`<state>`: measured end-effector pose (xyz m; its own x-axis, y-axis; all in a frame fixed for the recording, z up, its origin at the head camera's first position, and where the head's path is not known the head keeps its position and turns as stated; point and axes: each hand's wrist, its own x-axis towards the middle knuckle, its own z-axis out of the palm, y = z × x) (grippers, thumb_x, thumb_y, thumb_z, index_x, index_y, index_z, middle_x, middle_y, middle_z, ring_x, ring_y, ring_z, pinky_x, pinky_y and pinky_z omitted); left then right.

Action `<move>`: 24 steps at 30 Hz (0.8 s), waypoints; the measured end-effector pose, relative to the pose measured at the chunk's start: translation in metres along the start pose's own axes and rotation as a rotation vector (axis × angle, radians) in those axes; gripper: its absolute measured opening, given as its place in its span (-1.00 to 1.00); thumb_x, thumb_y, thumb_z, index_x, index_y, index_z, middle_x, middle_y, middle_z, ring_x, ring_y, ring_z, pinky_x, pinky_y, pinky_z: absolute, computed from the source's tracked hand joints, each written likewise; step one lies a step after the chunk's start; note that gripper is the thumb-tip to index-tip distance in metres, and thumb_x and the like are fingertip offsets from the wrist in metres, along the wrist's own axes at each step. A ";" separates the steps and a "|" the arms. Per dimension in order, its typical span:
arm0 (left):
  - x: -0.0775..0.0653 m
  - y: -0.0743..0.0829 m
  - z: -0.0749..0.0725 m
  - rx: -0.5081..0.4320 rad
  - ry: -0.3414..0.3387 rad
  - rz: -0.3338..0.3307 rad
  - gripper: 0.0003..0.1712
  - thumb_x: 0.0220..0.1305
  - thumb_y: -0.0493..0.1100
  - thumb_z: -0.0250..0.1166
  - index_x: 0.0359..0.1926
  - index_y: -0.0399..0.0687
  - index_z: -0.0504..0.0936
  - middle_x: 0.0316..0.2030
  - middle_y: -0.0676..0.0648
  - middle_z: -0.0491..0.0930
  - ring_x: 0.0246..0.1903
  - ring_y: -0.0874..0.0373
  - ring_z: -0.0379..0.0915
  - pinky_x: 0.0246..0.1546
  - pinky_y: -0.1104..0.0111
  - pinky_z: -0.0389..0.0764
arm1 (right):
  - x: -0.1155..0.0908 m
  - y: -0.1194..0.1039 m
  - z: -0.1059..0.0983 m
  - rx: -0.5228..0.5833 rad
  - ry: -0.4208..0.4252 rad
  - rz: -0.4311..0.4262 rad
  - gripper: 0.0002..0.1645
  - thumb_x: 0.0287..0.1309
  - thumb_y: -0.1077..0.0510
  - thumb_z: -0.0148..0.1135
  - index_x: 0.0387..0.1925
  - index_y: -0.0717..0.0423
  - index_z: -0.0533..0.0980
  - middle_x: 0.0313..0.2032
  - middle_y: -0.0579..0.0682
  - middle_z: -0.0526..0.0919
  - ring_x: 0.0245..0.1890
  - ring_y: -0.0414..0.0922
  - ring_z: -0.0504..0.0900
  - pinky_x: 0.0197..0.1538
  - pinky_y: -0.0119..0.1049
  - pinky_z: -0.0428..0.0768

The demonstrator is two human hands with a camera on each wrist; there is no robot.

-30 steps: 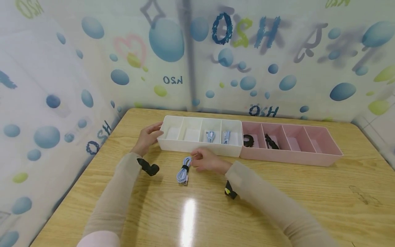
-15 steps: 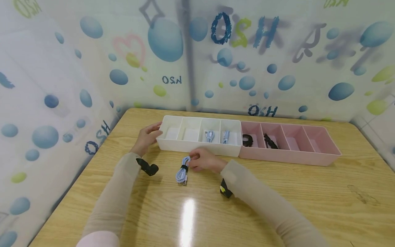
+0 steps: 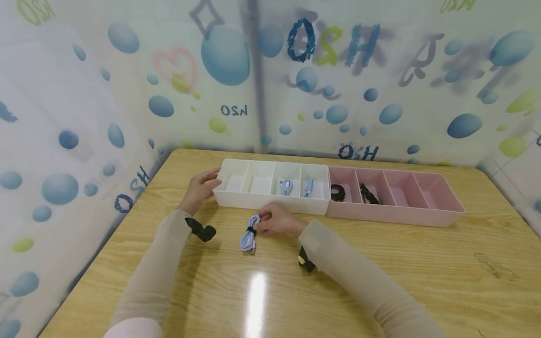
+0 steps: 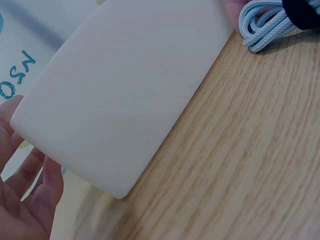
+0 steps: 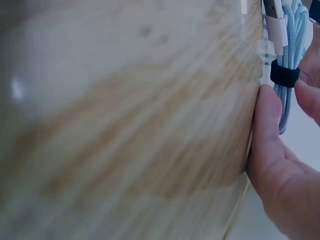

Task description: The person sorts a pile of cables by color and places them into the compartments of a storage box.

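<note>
A coiled light-blue braided USB cable (image 3: 249, 234), bound by a black strap (image 5: 285, 74), lies on the table in front of the white divided box (image 3: 253, 201). My right hand (image 3: 279, 220) comes at it from the right and pinches its far end; in the right wrist view the cable sits between thumb and fingers, its metal plug (image 5: 273, 10) pointing away. At the box's left end, my left hand (image 3: 200, 190) rests its fingers on the rim and end wall. In the left wrist view these fingers (image 4: 32, 175) touch the end wall.
Two light-blue cables (image 3: 286, 188) lie in the white box's right compartments. A pink divided box (image 3: 393, 215) adjoins it on the right, with a black coil (image 3: 338, 192) and a black cable (image 3: 369, 194) inside. A patterned curtain (image 3: 270, 94) hangs behind the wooden table (image 3: 359, 291).
My right hand has moved slightly left and closed onto the cable's end. The left hand stays at the box, and the cable and boxes keep their places.
</note>
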<state>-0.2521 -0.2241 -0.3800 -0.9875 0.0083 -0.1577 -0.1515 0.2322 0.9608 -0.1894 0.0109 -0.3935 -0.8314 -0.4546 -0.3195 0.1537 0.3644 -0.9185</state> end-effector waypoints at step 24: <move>-0.001 0.000 0.001 0.009 0.008 -0.015 -0.45 0.22 -0.20 0.09 0.25 0.03 0.27 0.17 -0.16 0.22 0.06 0.00 0.19 0.03 0.14 0.32 | 0.003 0.000 0.005 0.008 0.012 0.010 -0.50 -0.09 0.31 0.30 -0.04 0.34 0.42 -0.36 0.09 0.48 -0.51 -0.13 0.54 -0.42 -0.30 0.58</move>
<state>-0.2512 -0.2233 -0.3797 -0.9855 -0.0027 -0.1699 -0.1655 0.2409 0.9563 -0.1897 0.0056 -0.3955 -0.8363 -0.4412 -0.3255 0.1659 0.3623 -0.9172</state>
